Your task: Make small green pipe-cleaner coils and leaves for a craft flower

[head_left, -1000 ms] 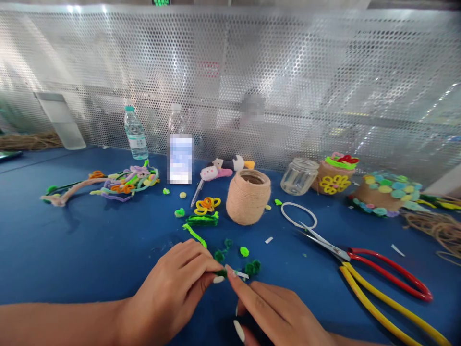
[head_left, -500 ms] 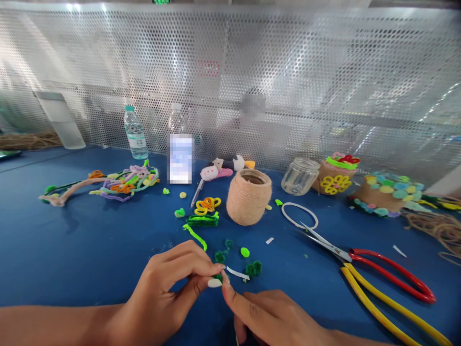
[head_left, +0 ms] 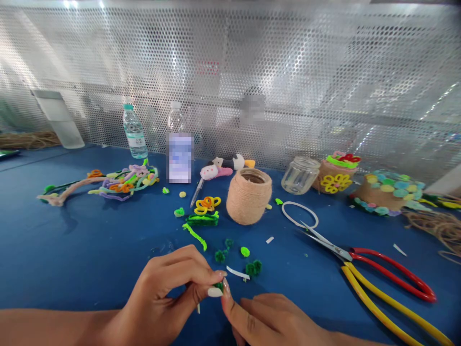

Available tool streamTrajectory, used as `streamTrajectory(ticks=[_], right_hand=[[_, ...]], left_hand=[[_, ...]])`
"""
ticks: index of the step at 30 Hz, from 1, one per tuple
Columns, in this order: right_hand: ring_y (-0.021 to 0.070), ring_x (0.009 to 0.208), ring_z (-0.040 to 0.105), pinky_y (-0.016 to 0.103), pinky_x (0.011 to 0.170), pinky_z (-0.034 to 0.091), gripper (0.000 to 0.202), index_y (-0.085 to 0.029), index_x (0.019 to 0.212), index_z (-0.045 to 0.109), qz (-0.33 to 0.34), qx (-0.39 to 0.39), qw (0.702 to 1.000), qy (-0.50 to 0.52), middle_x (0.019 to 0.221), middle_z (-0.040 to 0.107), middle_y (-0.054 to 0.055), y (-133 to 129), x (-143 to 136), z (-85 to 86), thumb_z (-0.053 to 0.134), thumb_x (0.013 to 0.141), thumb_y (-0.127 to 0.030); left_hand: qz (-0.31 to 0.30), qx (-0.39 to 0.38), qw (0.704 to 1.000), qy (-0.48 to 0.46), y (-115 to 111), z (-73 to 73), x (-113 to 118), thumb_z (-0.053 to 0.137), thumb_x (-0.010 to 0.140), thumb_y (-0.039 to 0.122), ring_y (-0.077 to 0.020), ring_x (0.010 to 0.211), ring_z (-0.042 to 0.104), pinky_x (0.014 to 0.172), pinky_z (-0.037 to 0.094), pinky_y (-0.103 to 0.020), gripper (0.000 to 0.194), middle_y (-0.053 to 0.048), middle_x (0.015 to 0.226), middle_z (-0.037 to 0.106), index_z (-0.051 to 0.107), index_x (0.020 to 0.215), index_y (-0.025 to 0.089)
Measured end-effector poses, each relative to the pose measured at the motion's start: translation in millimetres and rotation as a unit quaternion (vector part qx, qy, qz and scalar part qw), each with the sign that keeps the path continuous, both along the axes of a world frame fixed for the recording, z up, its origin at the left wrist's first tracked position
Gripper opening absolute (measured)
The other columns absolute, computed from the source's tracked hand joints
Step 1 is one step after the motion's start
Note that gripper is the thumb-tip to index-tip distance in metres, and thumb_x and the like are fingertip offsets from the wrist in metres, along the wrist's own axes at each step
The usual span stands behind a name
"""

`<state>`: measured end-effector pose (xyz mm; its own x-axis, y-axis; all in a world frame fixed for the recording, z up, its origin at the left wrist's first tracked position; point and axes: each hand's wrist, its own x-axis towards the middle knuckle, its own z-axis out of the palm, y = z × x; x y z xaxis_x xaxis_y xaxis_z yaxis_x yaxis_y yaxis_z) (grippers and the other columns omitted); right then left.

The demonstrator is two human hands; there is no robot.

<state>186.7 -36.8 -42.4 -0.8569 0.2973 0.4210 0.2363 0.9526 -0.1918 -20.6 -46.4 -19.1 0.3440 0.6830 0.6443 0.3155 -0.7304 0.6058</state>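
Note:
My left hand [head_left: 173,288] is closed in a pinch on a small dark green piece of pipe cleaner [head_left: 219,286], mostly hidden by the fingertips. The fingers of my right hand [head_left: 266,317] are closed against the same piece from the other side. A thin pale strip [head_left: 198,308] shows below my left fingers. Just beyond the hands lie a white paper strip [head_left: 237,273], dark green curled pipe cleaners [head_left: 254,267] and a bright green coil [head_left: 245,252]. A bright green pipe cleaner [head_left: 196,236] rests farther left.
A twine-wrapped jar [head_left: 248,202] stands ahead, with a glass jar [head_left: 300,177] behind it. Scissors [head_left: 338,251] with red and yellow handles lie at the right. Decorated pots [head_left: 382,194] stand far right, a pipe-cleaner bundle [head_left: 122,185] left, a water bottle [head_left: 135,137] behind.
Both hands stay together on the green piece, with slight finger shifts. More of the green piece shows between the fingertips, and the pale strip below my left fingers has come into view.

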Motion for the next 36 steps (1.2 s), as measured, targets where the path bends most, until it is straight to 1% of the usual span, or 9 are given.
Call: streamTrajectory(ticks=[3,9,19,23,27,29,31,33,36], right_hand=[[0.0136,0.055,0.059,0.024,0.052,0.049,0.049,-0.007,0.142,0.009,-0.012,0.014,1.0,-0.007,0.073,0.065,0.003,-0.4,-0.6,0.6,0.023,0.097,-0.02],[0.0135,0.051,0.059,0.023,0.048,0.048,0.046,-0.006,0.141,0.012,-0.006,0.047,0.999,-0.008,0.069,0.065,0.002,1.2,-4.7,4.9,0.007,0.098,-0.02],[0.0149,0.053,0.06,0.024,0.05,0.05,0.043,-0.004,0.133,0.029,-0.018,0.082,0.996,-0.038,0.069,0.064,0.004,-0.7,-1.4,3.4,0.009,0.097,-0.016],[0.0167,0.057,0.062,0.026,0.053,0.051,0.041,-0.005,0.128,0.038,-0.025,0.056,0.998,-0.035,0.076,0.066,0.008,0.0,-1.8,-2.7,0.015,0.097,-0.02],[0.0167,0.056,0.061,0.025,0.05,0.05,0.046,-0.009,0.136,0.027,-0.028,-0.036,0.999,0.016,0.073,0.065,0.005,-2.4,1.1,-2.8,0.034,0.092,-0.022],[0.0154,0.062,0.062,0.025,0.056,0.051,0.049,-0.018,0.136,0.029,-0.079,-0.079,0.991,0.075,0.077,0.065,0.003,-5.6,4.1,1.3,0.04,0.088,-0.015],[0.0131,0.063,0.061,0.023,0.06,0.051,0.044,-0.024,0.127,0.04,-0.157,-0.114,0.97,0.143,0.076,0.063,0.001,-7.3,6.4,6.5,0.042,0.085,-0.011],[0.0105,0.059,0.058,0.021,0.059,0.05,0.031,-0.025,0.115,0.049,-0.227,-0.159,0.939,0.203,0.07,0.058,-0.002,-5.7,6.8,10.6,0.043,0.087,-0.013],[0.0095,0.06,0.055,0.019,0.058,0.049,0.017,-0.024,0.102,0.053,-0.283,-0.201,0.898,0.268,0.069,0.053,-0.003,1.6,4.6,12.6,0.044,0.088,-0.018]], left_hand=[[-0.005,0.003,1.0,-0.002,0.4,0.0,-0.1,0.051,0.082,0.003,-0.0049,0.057,0.056,0.054,0.046,-0.012,0.017,0.002,0.064,0.059,0.062,0.078,0.015],[-0.007,-0.001,1.0,0.011,0.3,0.6,0.6,0.052,0.082,0.004,-0.0058,0.057,0.055,0.054,0.046,-0.013,0.016,0.001,0.064,0.058,0.063,0.078,0.015],[-0.006,0.005,1.0,0.016,-0.1,-0.7,0.0,0.051,0.083,0.006,-0.0056,0.055,0.053,0.053,0.044,-0.013,0.017,0.002,0.061,0.056,0.063,0.074,0.015],[0.004,-0.018,0.999,0.029,0.5,-3.4,0.2,0.052,0.083,0.007,-0.0062,0.057,0.053,0.054,0.044,-0.014,0.017,0.002,0.062,0.055,0.065,0.078,0.017],[0.022,-0.037,0.999,0.028,5.1,-7.1,-0.5,0.053,0.084,0.009,-0.0064,0.06,0.056,0.056,0.044,-0.014,0.02,0.002,0.069,0.06,0.067,0.092,0.022],[0.021,-0.039,0.998,0.038,9.3,-8.7,-1.8,0.051,0.086,0.011,-0.0073,0.064,0.057,0.059,0.045,-0.015,0.022,0.001,0.073,0.061,0.066,0.096,0.022],[0.003,-0.039,0.997,0.065,14.2,-10.0,-3.5,0.049,0.087,0.011,-0.0089,0.069,0.057,0.063,0.046,-0.018,0.024,-0.001,0.078,0.062,0.065,0.101,0.022],[-0.008,-0.058,0.993,0.1,18.9,-11.0,-4.7,0.047,0.087,0.012,-0.0099,0.072,0.057,0.066,0.047,-0.02,0.026,-0.001,0.081,0.062,0.062,0.106,0.021],[0.012,-0.105,0.984,0.143,23.9,-11.7,-4.6,0.048,0.085,0.014,-0.0102,0.07,0.057,0.065,0.046,-0.021,0.023,0.0,0.079,0.062,0.06,0.103,0.022]])
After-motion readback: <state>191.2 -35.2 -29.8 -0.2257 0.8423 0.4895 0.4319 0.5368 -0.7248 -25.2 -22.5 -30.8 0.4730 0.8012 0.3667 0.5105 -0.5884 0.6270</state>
